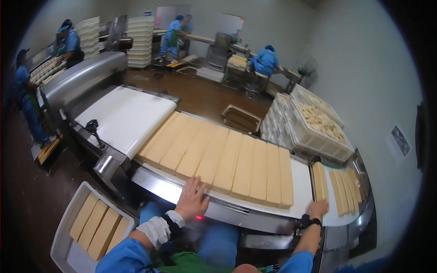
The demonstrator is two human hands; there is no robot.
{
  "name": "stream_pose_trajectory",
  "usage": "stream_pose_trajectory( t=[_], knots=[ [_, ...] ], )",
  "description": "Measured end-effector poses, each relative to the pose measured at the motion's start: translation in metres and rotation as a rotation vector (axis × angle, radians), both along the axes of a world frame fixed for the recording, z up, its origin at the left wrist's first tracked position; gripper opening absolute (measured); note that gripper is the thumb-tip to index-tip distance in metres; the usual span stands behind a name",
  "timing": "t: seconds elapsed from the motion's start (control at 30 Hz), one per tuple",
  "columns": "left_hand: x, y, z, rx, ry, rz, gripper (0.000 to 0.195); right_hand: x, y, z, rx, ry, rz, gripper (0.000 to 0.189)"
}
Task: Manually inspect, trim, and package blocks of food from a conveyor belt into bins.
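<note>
A row of long pale-yellow food blocks lies side by side on the steel-framed work table. My left hand has its fingers spread, the tips at the near ends of the blocks left of the middle. Right of a bare white strip, a single block lies apart from the row. My right hand is curled at that block's near end and hides it. Whether those fingers grip the block or something else is unclear. Several more blocks lie farther right on a white surface.
A white conveyor belt adjoins the row's left end. Below left stands a white crate holding several blocks. Stacked white crates with pale pieces rise behind the table's right end. Co-workers in blue are across the room and at far left.
</note>
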State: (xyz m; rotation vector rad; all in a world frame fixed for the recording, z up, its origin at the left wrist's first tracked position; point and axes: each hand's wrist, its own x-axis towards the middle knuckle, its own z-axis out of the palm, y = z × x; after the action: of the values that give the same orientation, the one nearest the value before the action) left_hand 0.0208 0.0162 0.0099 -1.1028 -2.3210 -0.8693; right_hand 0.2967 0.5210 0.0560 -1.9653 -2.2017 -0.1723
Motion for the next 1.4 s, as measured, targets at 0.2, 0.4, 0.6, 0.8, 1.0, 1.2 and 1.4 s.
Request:
stream_pose_trajectory(
  t=[0.2,0.4,0.6,0.8,1.0,1.2,1.4],
  knots=[
    [0.002,0.001,0.003,0.021,-0.009,-0.025,0.055,-0.002,-0.015,0.048,-0.068,-0.101,-0.047,0.075],
    [0.003,0.001,0.002,0.038,-0.014,-0.012,0.056,-0.033,-0.021,0.01,0.028,0.075,-0.009,0.07],
    [0.001,0.007,0.003,0.04,-0.017,-0.029,0.056,-0.004,0.004,-0.017,-0.265,0.527,0.299,0.069],
    [0.004,0.002,0.004,0.035,-0.017,-0.035,0.056,0.039,-0.002,-0.005,-1.178,1.843,0.324,0.05],
    [0.005,0.006,0.001,0.04,-0.027,-0.03,0.057,0.007,0.003,-0.027,-1.212,1.248,0.667,0.047],
    [0.003,0.021,-0.004,0.06,-0.011,-0.1,0.063,-0.034,0.049,-0.023,-0.959,0.736,0.581,0.053],
    [0.002,0.005,-0.002,-0.044,-0.039,-0.067,0.069,-0.115,-0.038,0.002,-0.298,-0.096,0.37,0.086]
  ],
)
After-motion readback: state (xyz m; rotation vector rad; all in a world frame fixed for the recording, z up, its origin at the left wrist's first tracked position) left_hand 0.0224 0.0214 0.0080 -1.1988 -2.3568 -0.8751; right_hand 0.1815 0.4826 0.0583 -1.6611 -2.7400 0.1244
